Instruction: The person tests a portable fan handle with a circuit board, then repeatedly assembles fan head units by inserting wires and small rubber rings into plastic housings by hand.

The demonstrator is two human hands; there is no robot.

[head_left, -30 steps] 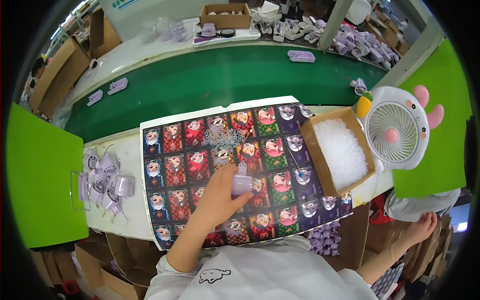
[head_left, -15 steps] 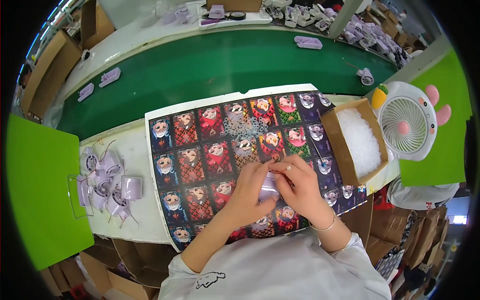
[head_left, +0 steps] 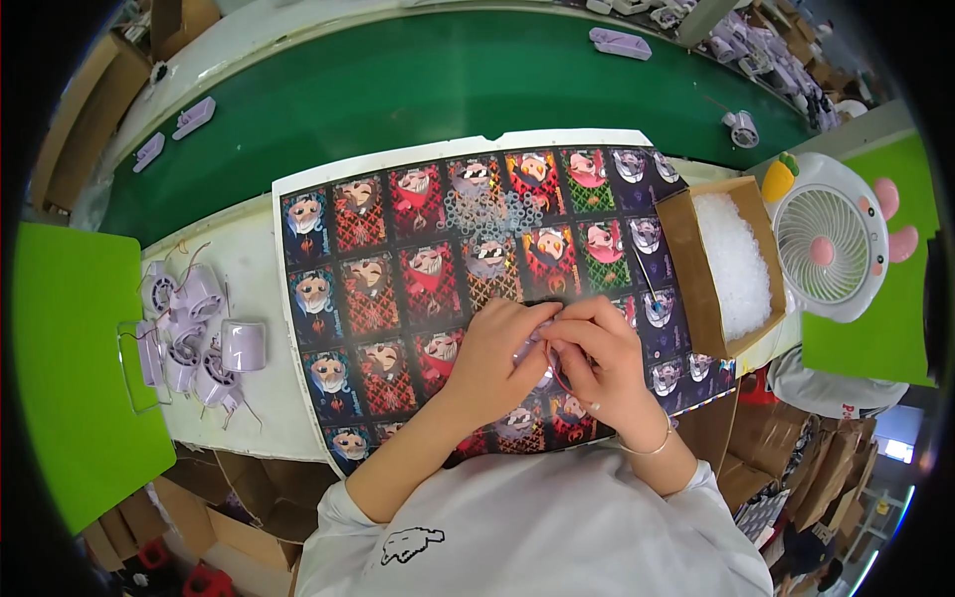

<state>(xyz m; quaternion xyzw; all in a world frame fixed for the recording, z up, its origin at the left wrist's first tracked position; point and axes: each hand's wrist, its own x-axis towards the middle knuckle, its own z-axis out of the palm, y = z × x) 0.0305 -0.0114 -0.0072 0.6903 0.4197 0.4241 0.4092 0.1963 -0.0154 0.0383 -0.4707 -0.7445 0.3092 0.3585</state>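
Over the printed sheet, my left hand wraps round a small lilac plastic housing, mostly hidden by my fingers. My right hand meets it from the other side, its fingertips pinched together at a thin red wire that hangs by the housing. Just beyond my hands, a scatter of small clear rings lies on the sheet. To the right of the rings rests a thin dark-tipped tool. What exactly the right fingertips press on is hard to make out.
Several lilac housings with wires cluster at the left. An open cardboard box of small white translucent pieces stands at the right, beside a white rabbit-eared fan. A green conveyor belt across the back carries a few lilac parts.
The housing has turned in my hands, and less of its lilac shell shows. A red wire now shows at my right fingers. The whole view has shifted slightly.
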